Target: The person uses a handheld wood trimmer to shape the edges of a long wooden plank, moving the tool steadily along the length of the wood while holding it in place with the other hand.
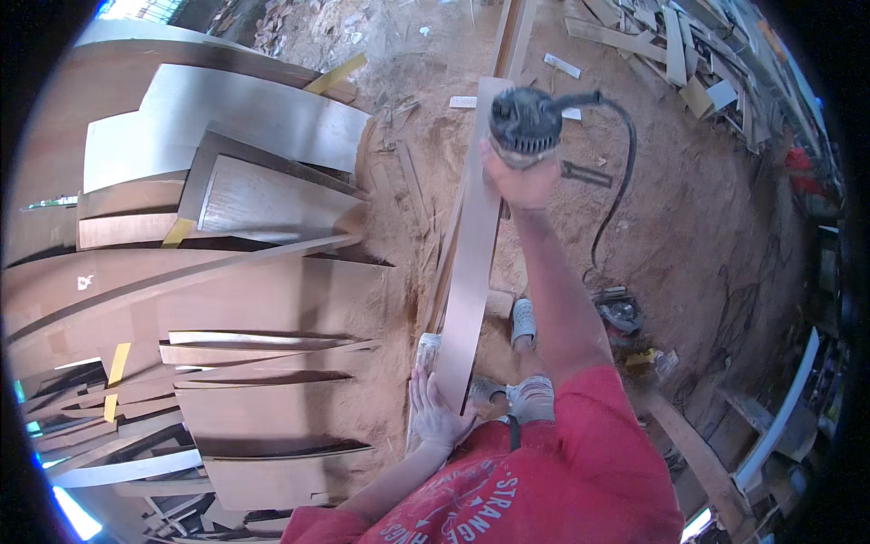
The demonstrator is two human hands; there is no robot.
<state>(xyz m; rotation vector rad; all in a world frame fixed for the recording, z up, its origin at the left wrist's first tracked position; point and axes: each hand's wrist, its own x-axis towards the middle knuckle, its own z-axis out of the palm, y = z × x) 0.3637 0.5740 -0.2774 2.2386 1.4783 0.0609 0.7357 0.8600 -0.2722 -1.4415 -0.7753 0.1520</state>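
A long, narrow, pale board runs away from my body on a narrow wooden support. My right hand grips a black corded router at the board's far end, its round vented motor housing on top. The fingers are partly hidden under the housing. From the router a black cord loops down to the right, and a dark bar juts from its side. My left hand lies flat with fingers spread across the board's near left edge, beside a whitish block. The router's cutting end is hidden.
Large wooden panels and boards lean along the left. Scrap wood is heaped at the far right. Sawdust covers the floor. A small metal device sits by the cord, and a curved plank lies near right.
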